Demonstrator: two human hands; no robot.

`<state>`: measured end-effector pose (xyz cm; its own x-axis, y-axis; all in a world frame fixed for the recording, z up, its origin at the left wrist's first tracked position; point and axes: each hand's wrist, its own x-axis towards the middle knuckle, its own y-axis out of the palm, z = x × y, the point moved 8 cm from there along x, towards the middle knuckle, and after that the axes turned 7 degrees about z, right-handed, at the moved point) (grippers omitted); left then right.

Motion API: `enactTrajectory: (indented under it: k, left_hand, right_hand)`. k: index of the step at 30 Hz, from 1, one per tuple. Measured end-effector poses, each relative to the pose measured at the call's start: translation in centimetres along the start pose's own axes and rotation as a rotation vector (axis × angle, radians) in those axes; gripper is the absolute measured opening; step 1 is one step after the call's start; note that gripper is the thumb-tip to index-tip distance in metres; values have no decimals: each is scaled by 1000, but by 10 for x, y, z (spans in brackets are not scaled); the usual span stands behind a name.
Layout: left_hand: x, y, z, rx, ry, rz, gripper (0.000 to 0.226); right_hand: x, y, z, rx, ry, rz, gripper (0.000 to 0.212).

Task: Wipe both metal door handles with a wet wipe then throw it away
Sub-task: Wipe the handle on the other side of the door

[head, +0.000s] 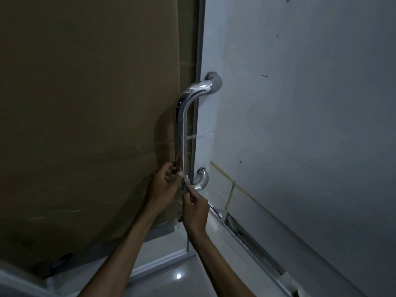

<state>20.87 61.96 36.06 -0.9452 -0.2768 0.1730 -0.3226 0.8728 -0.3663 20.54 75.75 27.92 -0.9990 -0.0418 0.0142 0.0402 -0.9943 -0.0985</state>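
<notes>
While the lower bend of the chrome door handle is being worked, a small white wet wipe is being pinched against the bar by the right hand, its fingertips curled onto the wipe just above the bottom curve. The left hand is being held beside it, fingers curled round the bar from the cardboard-covered side; whether it is also touching the wipe cannot be told. For a good pass, the wipe is best being wrapped fully round the tube and drawn along its whole length up to the top mount, with the back face included. Only one handle is being shown, and no bin is in view.
</notes>
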Motion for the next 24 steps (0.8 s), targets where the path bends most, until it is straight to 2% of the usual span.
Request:
enactTrajectory:
  k: [5, 9, 15, 18, 21, 24]
  left_hand:
    - [1, -9, -6, -82, -31, -13, 10]
    - [2, -29, -28, -185, 14, -108, 18]
    - [11, -65, -86, -253, 186, -169, 17]
    - [17, -79, -111, -253, 257, -179, 17]
    - [24, -80, -120, -264, 252, -155, 17]
    - [27, -79, -125, -274, 245, -139, 18]
  right_hand:
    - [3, -5, 55, 156, -20, 39, 31]
    - [5, -14, 121, 178, -152, 55, 34]
    - [18, -77, 226, 164, -441, -233, 35]
    - [30, -98, 282, -103, -638, -318, 36]
    - [50, -86, 309, -561, -722, -267, 34]
    - [47, -71, 311, -735, -838, -221, 35]
